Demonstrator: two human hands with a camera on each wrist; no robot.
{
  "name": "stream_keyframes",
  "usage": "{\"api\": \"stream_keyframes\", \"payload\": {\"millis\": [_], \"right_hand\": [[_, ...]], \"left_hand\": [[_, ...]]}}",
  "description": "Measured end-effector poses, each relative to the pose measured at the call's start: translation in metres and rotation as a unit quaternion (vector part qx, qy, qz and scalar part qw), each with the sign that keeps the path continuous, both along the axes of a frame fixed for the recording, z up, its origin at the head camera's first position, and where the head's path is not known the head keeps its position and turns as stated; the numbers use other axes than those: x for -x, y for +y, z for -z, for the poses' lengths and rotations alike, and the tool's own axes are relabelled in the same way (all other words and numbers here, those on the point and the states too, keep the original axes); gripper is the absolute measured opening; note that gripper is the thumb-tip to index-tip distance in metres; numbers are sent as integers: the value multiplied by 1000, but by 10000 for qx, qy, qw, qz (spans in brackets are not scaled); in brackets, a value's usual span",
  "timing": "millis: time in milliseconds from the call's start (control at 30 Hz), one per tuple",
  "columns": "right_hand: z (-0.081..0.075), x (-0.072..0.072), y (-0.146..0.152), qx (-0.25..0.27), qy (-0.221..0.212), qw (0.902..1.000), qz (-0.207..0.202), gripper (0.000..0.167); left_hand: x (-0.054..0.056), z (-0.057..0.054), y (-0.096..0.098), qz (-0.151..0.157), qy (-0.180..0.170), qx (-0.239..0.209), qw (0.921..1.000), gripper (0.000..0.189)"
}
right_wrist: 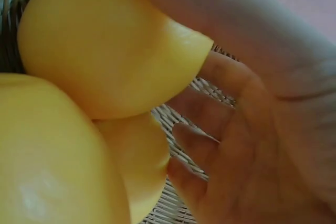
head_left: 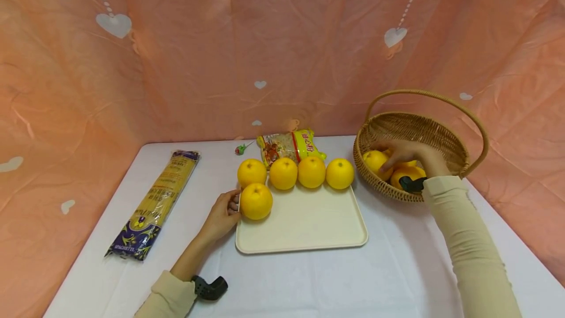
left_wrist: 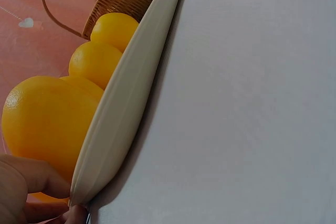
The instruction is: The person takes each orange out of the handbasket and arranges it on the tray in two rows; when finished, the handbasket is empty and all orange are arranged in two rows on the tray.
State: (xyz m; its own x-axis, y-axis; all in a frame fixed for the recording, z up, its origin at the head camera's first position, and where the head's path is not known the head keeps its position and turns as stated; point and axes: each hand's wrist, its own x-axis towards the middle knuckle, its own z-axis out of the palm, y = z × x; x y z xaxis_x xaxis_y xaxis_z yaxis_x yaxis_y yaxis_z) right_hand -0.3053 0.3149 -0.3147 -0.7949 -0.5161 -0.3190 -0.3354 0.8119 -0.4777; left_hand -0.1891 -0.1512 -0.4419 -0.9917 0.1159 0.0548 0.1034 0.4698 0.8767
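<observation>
My left hand (head_left: 222, 216) is at the left edge of a cream tray (head_left: 309, 225); its thumb and fingers pinch the rim in the left wrist view. Right beside these fingers an orange (head_left: 256, 201) sits on the tray. Behind it several more oranges (head_left: 283, 173) stand in a row along the tray's far side. My right hand (head_left: 403, 151) reaches into a wicker basket (head_left: 423, 129). In the right wrist view its thumb and fingers curl round an orange (right_wrist: 105, 45), with other oranges (right_wrist: 47, 156) against it. Some fingertips are hidden behind the fruit.
Left on the white table lies a long spaghetti pack (head_left: 154, 205). Behind the tray lie a yellow-ended food bag (head_left: 287, 147) and a small green and red item (head_left: 240, 149). The basket's tall handle (head_left: 441, 97) arches over it. A pink curtain (head_left: 282, 53) hangs behind.
</observation>
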Motion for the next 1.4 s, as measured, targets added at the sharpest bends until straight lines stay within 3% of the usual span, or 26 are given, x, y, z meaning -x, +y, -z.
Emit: {"api": "stream_keyframes", "payload": {"millis": [200, 433, 733, 1100, 1400], "right_hand": [[3, 0, -1, -140, -18, 9999, 65, 79], [3, 0, 0, -287, 469, 9985, 31, 75], [-7, -6, 4, -149, 899, 9952, 362, 69], [-34, -19, 6, 887, 1013, 9874, 832, 60], [-40, -28, 2, 1543, 1111, 9749, 1159, 60]], "left_hand": [[0, 1, 0, 2, 5, 30, 10000, 58], [0, 1, 0, -9, -16, -13, 10000, 58], [-1, 2, 2, -55, -45, -26, 10000, 59], [1, 0, 1, -40, -22, 32, 10000, 59], [1, 1, 1, -55, -63, 2, 10000, 58]]}}
